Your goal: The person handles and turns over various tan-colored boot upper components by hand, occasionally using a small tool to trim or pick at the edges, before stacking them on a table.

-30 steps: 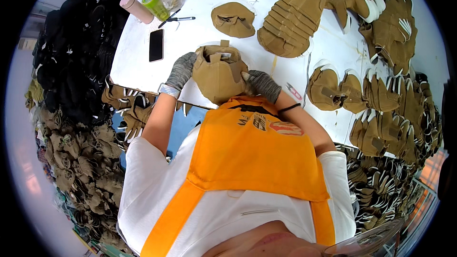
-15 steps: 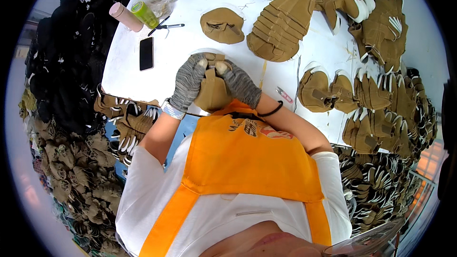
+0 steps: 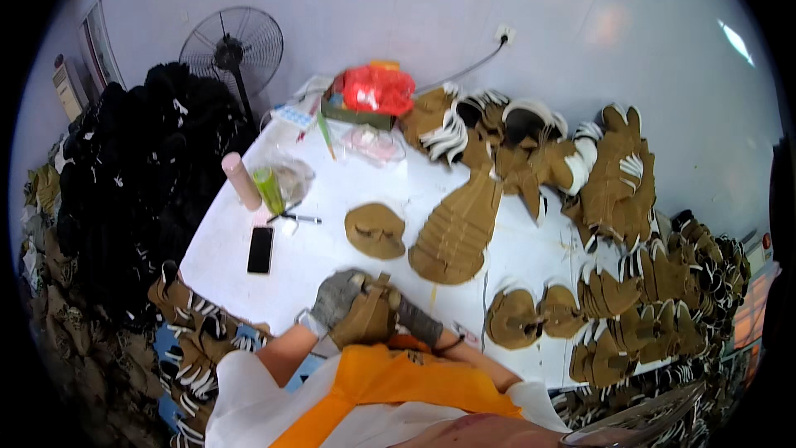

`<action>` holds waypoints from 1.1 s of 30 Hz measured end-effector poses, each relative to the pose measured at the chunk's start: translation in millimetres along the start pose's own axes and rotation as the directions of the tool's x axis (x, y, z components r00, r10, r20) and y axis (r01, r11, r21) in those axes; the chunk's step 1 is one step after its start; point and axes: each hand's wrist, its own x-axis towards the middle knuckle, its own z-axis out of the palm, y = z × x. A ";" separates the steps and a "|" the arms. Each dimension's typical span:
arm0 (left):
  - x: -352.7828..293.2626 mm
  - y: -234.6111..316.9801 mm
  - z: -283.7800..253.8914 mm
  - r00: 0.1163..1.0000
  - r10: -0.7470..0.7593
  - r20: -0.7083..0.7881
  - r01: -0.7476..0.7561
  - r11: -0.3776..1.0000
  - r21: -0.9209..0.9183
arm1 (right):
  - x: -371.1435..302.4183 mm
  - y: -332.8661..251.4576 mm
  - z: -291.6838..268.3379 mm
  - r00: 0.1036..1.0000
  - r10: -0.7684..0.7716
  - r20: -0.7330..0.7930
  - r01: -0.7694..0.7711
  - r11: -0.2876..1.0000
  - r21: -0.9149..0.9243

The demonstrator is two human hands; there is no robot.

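Both my hands wear grey gloves and hold a tan fabric piece [image 3: 369,315] at the near edge of the white table [image 3: 332,257]. My left hand [image 3: 334,297] grips its left side from above. My right hand [image 3: 417,322] holds its right side, partly hidden behind the folded fabric. A single flat tan piece [image 3: 376,231] lies on the table just beyond, beside a long fanned stack of tan pieces [image 3: 456,228].
A black phone [image 3: 260,250], a pen [image 3: 294,217], a pink tube [image 3: 241,181] and a green bottle [image 3: 269,190] lie at the left. Tan pieces with white straps pile up at right [image 3: 638,299] and far [image 3: 531,145]. Black pieces heap at left [image 3: 141,166]. A fan [image 3: 231,41] stands behind.
The view has tilted up, showing the far wall and fan. My hands have closed together around the tan piece, folding it smaller near my chest.
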 end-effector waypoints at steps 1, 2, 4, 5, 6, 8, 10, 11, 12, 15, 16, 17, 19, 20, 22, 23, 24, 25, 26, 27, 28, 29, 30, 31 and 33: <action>-1.8 10.3 -4.8 0.999 -0.042 -0.024 0.038 0.989 -0.142 | -0.4 25.5 -4.1 0.993 -0.088 0.078 0.111 0.921 -0.374; -4.9 18.9 -5.7 0.995 -0.094 -0.036 0.079 0.953 -0.292 | 0.1 52.6 -8.6 0.973 -0.172 0.156 0.232 0.736 -0.636; -14.7 13.7 -8.2 0.977 -0.194 -0.087 0.146 0.910 -0.389 | -0.3 31.3 2.3 0.969 -0.133 0.207 0.227 0.807 -0.545; -21.5 4.5 -10.4 0.964 -0.231 -0.131 0.175 0.925 -0.338 | 3.1 23.5 5.7 0.970 -0.106 0.221 0.201 0.860 -0.469; -18.9 11.3 -13.9 0.952 -0.251 -0.173 0.193 0.936 -0.295 | 4.8 14.2 5.3 0.971 -0.096 0.219 0.182 0.892 -0.415; -18.6 18.3 -18.6 0.917 -0.285 -0.279 0.196 0.931 -0.306 | 13.4 0.8 9.2 0.977 -0.106 0.188 0.164 0.930 -0.328; -19.7 -9.7 -17.5 0.862 -0.290 -0.416 0.218 0.953 -0.213 | 29.1 -6.8 6.5 0.990 -0.111 0.085 0.133 0.935 -0.329; -14.7 -6.3 -14.6 0.820 -0.381 -0.426 0.109 0.836 -0.538 | 33.1 -4.5 -0.2 0.994 -0.105 0.017 0.102 0.911 -0.400; -10.4 -0.7 -11.7 0.803 -0.400 -0.442 0.038 0.775 -0.631 | 38.4 -2.9 -7.7 0.994 -0.100 -0.052 0.065 0.882 -0.467; -3.9 -6.1 -3.4 0.761 -0.432 -0.485 0.071 0.798 -0.599 | 39.7 -9.7 -24.0 0.998 -0.065 -0.013 0.037 0.714 -0.699; -10.1 -24.8 2.3 0.798 -0.367 -0.478 0.106 0.866 -0.488 | 37.2 -14.6 -29.1 0.999 -0.036 0.038 0.052 0.632 -0.773; -11.7 -14.1 4.2 0.836 -0.307 -0.455 0.134 0.918 -0.373 | 32.7 -19.7 -32.9 0.994 0.094 0.050 -0.022 0.638 -0.770; -7.0 -0.5 7.2 0.905 -0.240 -0.351 0.140 0.947 -0.288 | 23.8 -6.7 -43.8 0.986 0.163 0.045 -0.069 0.633 -0.771; 2.1 3.4 6.3 0.944 -0.186 -0.272 0.115 0.959 -0.258 | 17.3 2.0 -50.1 0.980 0.196 0.033 -0.099 0.624 -0.775; 19.0 6.7 6.1 0.991 -0.085 -0.100 0.063 0.977 -0.203 | 8.7 25.6 -55.0 0.978 0.206 -0.027 -0.150 0.610 -0.778; 25.1 -0.1 7.3 0.997 -0.079 -0.010 0.076 0.976 -0.206 | 4.7 38.0 -54.1 0.982 0.178 -0.059 -0.158 0.618 -0.770; 24.5 -2.6 2.7 0.996 -0.082 -0.017 0.078 0.980 -0.183 | 3.1 23.6 -40.1 0.979 0.195 -0.055 -0.174 0.670 -0.722; 24.7 -4.3 -1.9 0.996 -0.084 -0.023 0.079 0.984 -0.160 | 1.1 8.1 -27.4 0.976 0.212 -0.052 -0.191 0.716 -0.671; 28.3 -3.2 -0.3 0.997 -0.069 -0.018 0.066 0.987 -0.147 | -2.4 16.0 -26.1 0.986 0.149 -0.074 -0.163 0.784 -0.599; 24.4 4.9 0.6 0.992 -0.117 -0.048 0.098 0.950 -0.296 | -3.9 29.8 -25.5 0.992 0.078 -0.100 -0.120 0.841 -0.527; 21.3 11.6 3.0 0.990 -0.128 -0.067 0.103 0.949 -0.297 | -8.7 40.6 -25.6 0.991 0.008 -0.131 -0.067 0.889 -0.454; 14.8 15.7 3.0 0.985 -0.148 -0.087 0.116 0.949 -0.293 | -13.9 42.5 -20.4 0.989 -0.051 -0.136 -0.020 0.881 -0.473; 10.4 18.1 3.1 0.980 -0.168 -0.110 0.130 0.948 -0.289 | -18.2 41.6 -18.4 0.990 -0.016 -0.143 -0.039 0.926 -0.375; 9.4 21.7 6.6 0.979 -0.148 -0.139 0.101 0.950 -0.297 | -25.1 39.1 -14.9 0.990 0.018 -0.142 -0.057 0.961 -0.272; 6.0 21.1 11.8 0.963 -0.195 -0.186 0.149 0.961 -0.235 | -31.1 35.1 -12.8 0.988 0.055 -0.143 -0.091 0.961 -0.261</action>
